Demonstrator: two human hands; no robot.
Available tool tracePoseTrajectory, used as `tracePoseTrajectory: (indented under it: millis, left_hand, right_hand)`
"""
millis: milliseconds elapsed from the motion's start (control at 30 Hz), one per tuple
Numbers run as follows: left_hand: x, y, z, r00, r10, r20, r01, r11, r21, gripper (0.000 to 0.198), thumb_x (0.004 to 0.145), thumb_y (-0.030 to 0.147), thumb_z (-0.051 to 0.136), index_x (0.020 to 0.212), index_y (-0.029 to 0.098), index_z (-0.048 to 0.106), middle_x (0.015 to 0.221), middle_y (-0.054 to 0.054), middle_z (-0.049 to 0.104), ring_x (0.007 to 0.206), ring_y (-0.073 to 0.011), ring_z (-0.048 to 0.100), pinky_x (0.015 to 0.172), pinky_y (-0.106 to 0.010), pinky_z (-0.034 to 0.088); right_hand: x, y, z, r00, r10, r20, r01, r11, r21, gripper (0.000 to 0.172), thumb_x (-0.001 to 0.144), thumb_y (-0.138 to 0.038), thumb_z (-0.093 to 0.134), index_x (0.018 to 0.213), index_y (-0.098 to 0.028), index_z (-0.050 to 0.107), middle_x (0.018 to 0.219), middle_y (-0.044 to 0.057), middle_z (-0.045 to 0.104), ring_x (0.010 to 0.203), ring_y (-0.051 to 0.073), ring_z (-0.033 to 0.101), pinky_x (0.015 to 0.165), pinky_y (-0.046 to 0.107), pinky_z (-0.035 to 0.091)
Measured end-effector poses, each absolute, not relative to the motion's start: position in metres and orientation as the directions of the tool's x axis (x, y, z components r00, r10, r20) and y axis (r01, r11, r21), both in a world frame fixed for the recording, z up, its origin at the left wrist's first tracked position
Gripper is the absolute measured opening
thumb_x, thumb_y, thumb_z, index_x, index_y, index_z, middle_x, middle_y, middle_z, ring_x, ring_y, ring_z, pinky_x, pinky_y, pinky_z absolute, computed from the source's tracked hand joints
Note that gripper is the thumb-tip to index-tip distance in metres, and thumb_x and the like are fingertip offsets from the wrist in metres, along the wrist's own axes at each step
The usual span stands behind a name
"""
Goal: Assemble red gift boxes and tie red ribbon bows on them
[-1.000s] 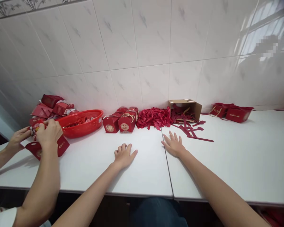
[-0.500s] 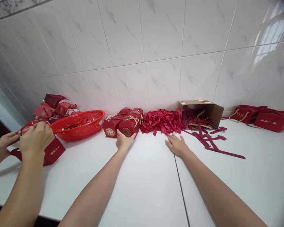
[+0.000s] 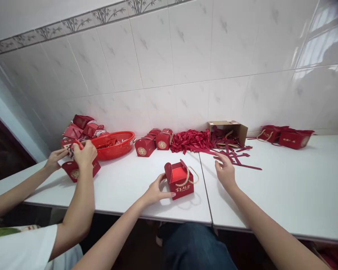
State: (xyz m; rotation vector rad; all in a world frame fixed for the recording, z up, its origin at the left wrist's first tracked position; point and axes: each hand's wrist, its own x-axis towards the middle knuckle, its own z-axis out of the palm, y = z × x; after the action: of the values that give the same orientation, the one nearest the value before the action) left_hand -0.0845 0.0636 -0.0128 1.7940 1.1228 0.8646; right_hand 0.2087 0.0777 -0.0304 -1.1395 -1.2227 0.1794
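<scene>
A small red gift box (image 3: pixel 180 180) with a gold rope handle and gold lettering stands near the front of the white table (image 3: pixel 124 187), its top flaps part open. My left hand (image 3: pixel 155 191) grips its left side. My right hand (image 3: pixel 225 171) hovers to the box's right with fingers apart, holding nothing, close to loose dark red ribbons (image 3: pixel 236 159).
Along the wall: two more red boxes (image 3: pixel 153 143), a heap of red ribbon (image 3: pixel 190 140), a tipped cardboard carton (image 3: pixel 228 131), red bags (image 3: pixel 287 135). A red plastic basket (image 3: pixel 112 144) stands left. Another person's hands (image 3: pixel 76 153) work on a red box there.
My left hand reached to the row of boxes at the wall, took one and brought it to the front of the table. My right hand lifted off the table.
</scene>
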Motion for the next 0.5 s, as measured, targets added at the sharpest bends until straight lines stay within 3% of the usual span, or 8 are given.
tracePoseTrajectory:
  millis: [100, 200, 300, 367, 433, 500]
  left_hand:
    - [-0.081, 0.043, 0.000, 0.494, 0.865, 0.090, 0.387, -0.312, 0.868, 0.090, 0.054, 0.037, 0.081, 0.133, 0.019, 0.042, 0.142, -0.012, 0.042, 0.132, -0.0303, 0.035, 0.109, -0.042, 0.027]
    - [-0.069, 0.029, 0.024, 0.508, 0.858, 0.077, 0.486, -0.359, 0.797, 0.111, 0.051, 0.043, 0.082, 0.143, 0.019, 0.026, 0.151, -0.015, 0.024, 0.140, -0.0362, 0.014, 0.113, -0.052, 0.009]
    - [-0.052, 0.002, 0.060, 0.481, 0.852, 0.206, 0.557, -0.479, 0.679, 0.113, 0.062, 0.054, 0.073, 0.148, 0.019, 0.009, 0.155, -0.014, 0.007, 0.141, -0.0343, 0.001, 0.112, -0.053, 0.004]
    - [-0.038, -0.025, 0.084, 0.484, 0.791, 0.374, 0.465, -0.595, 0.656, 0.094, 0.072, 0.057, 0.063, 0.146, 0.024, 0.016, 0.155, -0.011, 0.013, 0.141, -0.0319, 0.007, 0.112, -0.051, 0.008]
    - [-0.023, -0.055, 0.103, 0.595, 0.666, 0.450, 0.251, -0.686, 0.683, 0.077, 0.075, 0.057, 0.060, 0.141, 0.027, 0.032, 0.149, -0.010, 0.030, 0.138, -0.0314, 0.020, 0.112, -0.048, 0.013]
    - [-0.009, -0.082, 0.117, 0.650, 0.576, 0.496, -0.042, -0.624, 0.780, 0.068, 0.076, 0.061, 0.056, 0.132, 0.024, 0.044, 0.135, -0.010, 0.049, 0.128, -0.0306, 0.037, 0.108, -0.044, 0.023]
  right_hand:
    - [0.218, 0.038, -0.007, 0.504, 0.619, 0.602, 0.345, 0.494, -0.798, 0.039, 0.081, -0.025, 0.048, 0.118, -0.016, 0.057, 0.118, 0.013, 0.058, 0.101, 0.021, 0.060, 0.083, 0.038, 0.051]
    - [0.224, -0.006, 0.031, 0.578, 0.629, 0.520, 0.108, 0.573, -0.813, 0.040, 0.075, -0.025, 0.060, 0.115, -0.018, 0.061, 0.112, 0.010, 0.063, 0.102, 0.021, 0.060, 0.087, 0.039, 0.049]
    - [0.220, -0.060, 0.078, 0.559, 0.669, 0.491, -0.059, 0.622, -0.780, 0.032, 0.071, -0.023, 0.067, 0.103, -0.021, 0.068, 0.103, 0.006, 0.066, 0.098, 0.019, 0.059, 0.085, 0.035, 0.048]
    - [0.210, -0.097, 0.106, 0.458, 0.747, 0.482, -0.156, 0.601, -0.784, 0.026, 0.074, -0.023, 0.066, 0.100, -0.024, 0.070, 0.103, 0.005, 0.067, 0.095, 0.018, 0.061, 0.081, 0.033, 0.049]
    - [0.197, -0.131, 0.127, 0.302, 0.824, 0.480, -0.231, 0.552, -0.801, 0.023, 0.074, -0.022, 0.067, 0.096, -0.025, 0.071, 0.100, 0.004, 0.068, 0.091, 0.017, 0.062, 0.077, 0.031, 0.050]
    - [0.185, -0.161, 0.140, 0.106, 0.871, 0.481, -0.248, 0.491, -0.835, 0.021, 0.076, -0.021, 0.067, 0.096, -0.026, 0.071, 0.085, 0.003, 0.069, 0.079, 0.014, 0.062, 0.068, 0.027, 0.051]
